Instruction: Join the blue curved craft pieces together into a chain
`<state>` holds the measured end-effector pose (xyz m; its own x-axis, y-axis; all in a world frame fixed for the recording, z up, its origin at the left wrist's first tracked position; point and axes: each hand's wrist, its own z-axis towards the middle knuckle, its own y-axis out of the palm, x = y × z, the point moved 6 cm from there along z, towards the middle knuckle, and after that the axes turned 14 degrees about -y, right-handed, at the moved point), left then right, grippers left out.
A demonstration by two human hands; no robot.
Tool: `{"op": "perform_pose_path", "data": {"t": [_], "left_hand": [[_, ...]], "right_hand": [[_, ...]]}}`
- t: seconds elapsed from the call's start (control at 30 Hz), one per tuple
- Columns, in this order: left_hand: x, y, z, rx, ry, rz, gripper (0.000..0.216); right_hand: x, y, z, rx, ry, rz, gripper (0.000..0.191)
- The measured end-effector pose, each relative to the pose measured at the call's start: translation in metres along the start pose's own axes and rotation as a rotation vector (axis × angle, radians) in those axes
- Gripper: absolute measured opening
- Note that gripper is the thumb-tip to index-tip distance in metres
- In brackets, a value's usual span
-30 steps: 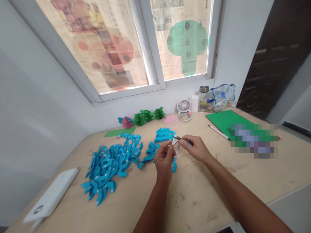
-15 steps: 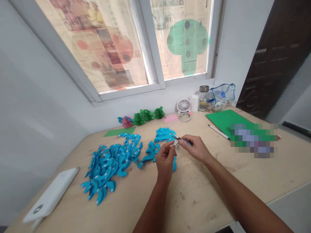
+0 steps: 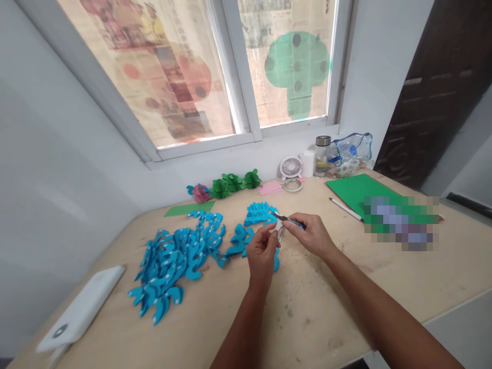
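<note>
Right hand (image 3: 312,233) grips apparent scissors (image 3: 283,218) | left hand (image 3: 263,251) pinches white piece (image 3: 279,225)

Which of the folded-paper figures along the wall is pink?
The pink-and-blue paper figure at the row's left end; the other paper figures are green.

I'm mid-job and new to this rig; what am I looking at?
No machine: this is bare-handed human work, filmed by one camera worn on the head, looking forward and down. The left hand pinches a small white piece, partly hidden. The right hand holds a dark-bladed tool, apparently scissors, close to it. On the pale wooden table lie curved blue pieces with white dots, and a green sheet to the right. A small pale round fan stands at the back.
</note>
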<state>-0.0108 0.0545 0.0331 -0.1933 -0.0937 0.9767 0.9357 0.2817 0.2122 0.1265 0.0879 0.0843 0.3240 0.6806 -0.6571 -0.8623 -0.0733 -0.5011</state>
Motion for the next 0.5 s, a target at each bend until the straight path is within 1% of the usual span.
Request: {"op": "perform_pose_path", "data": {"t": [0.13, 0.33, 0.5], "left_hand": [[0.0011, -0.0012, 0.0006, 0.021, -0.011, -0.041, 0.030], [0.0043, -0.0065, 0.0028, 0.077, -0.023, -0.144, 0.031], [0.0059, -0.0072, 0.0030, 0.074, -0.011, -0.169, 0.030]], "right_hand": [[0.0023, -0.0027, -0.0003, 0.015, 0.006, -0.038, 0.034], [0.0032, 0.0025, -0.0009, -0.060, -0.002, -0.069, 0.037], [-0.0008, 0.0052, -0.0006, -0.083, -0.026, -0.060, 0.036]]}}
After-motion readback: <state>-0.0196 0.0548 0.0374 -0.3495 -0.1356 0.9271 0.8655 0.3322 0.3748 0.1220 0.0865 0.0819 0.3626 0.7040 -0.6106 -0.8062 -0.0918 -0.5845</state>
